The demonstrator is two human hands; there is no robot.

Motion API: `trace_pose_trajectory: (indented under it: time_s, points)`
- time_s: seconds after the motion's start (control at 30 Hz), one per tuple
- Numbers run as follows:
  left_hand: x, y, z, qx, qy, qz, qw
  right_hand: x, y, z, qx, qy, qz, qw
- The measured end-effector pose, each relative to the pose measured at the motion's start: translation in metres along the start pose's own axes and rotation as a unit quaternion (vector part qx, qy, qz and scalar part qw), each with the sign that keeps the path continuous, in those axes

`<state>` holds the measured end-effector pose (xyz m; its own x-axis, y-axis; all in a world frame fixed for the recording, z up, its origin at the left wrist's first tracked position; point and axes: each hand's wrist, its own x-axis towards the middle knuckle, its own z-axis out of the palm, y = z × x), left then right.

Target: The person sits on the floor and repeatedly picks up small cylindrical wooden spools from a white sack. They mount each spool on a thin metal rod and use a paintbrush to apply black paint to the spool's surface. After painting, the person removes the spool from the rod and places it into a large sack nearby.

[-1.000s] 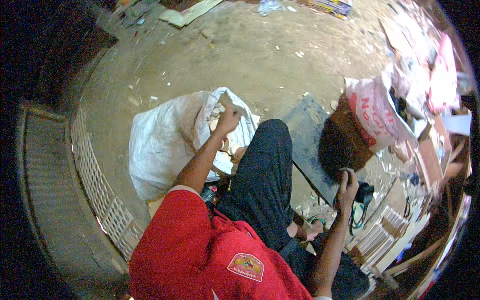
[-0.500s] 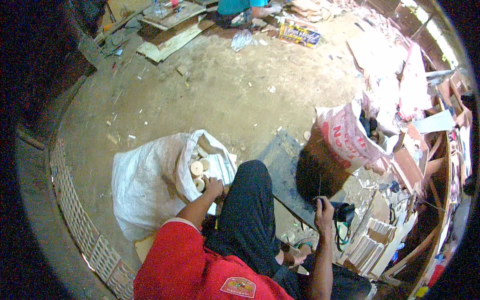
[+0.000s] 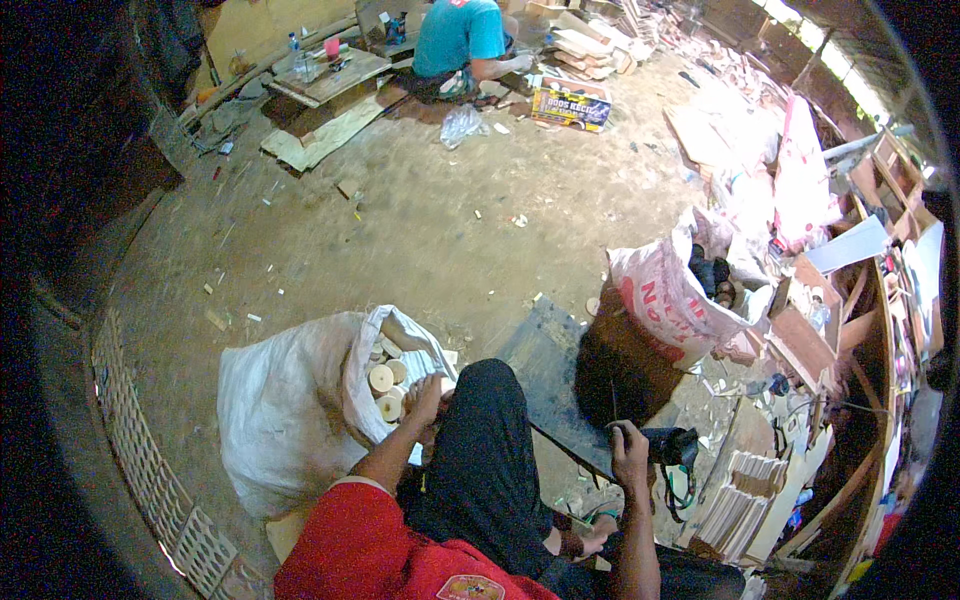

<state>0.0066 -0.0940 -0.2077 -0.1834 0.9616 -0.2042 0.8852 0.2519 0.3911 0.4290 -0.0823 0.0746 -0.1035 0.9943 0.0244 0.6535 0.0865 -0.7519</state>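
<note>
My left hand [image 3: 428, 398] is at the mouth of a white woven sack [image 3: 290, 400], beside my bent knee. Its fingers are mostly turned from view, so I cannot tell what they hold. Pale round wooden discs [image 3: 381, 378] with small centre holes lie in the sack mouth, next to this hand. Over a dark flat board, my right hand [image 3: 630, 455] is closed around a thin rod [image 3: 613, 395] that points up and away from me. Just right of it is a black cylindrical object [image 3: 671, 446], whose kind I cannot make out.
A second white sack with red print [image 3: 665, 300] stands ahead on the right, dark items in its mouth. Stacked pale wood strips [image 3: 745, 500] and scrap boards [image 3: 803, 335] line the right side. Far ahead sits a person in a teal shirt [image 3: 458, 40], near a printed carton [image 3: 571, 104].
The view has tilted up, showing more of the seated person. My left hand has drawn back from the discs toward my knee. My right hand keeps its grip on the thin rod.
</note>
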Motion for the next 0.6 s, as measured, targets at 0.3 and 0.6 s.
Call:
trace_pose_trajectory:
  time_s: [0.3,0.6]
  points:
    - [0.0,-0.007,0.007,-0.21,0.002,-0.138,0.968,0.002,0.004,0.009,-0.001,-0.028,0.044,0.999]
    - [-0.015,0.005,-0.005,-0.073,0.054,-0.126,0.988,-0.001,0.002,0.005,-0.004,-0.01,-0.012,1.0]
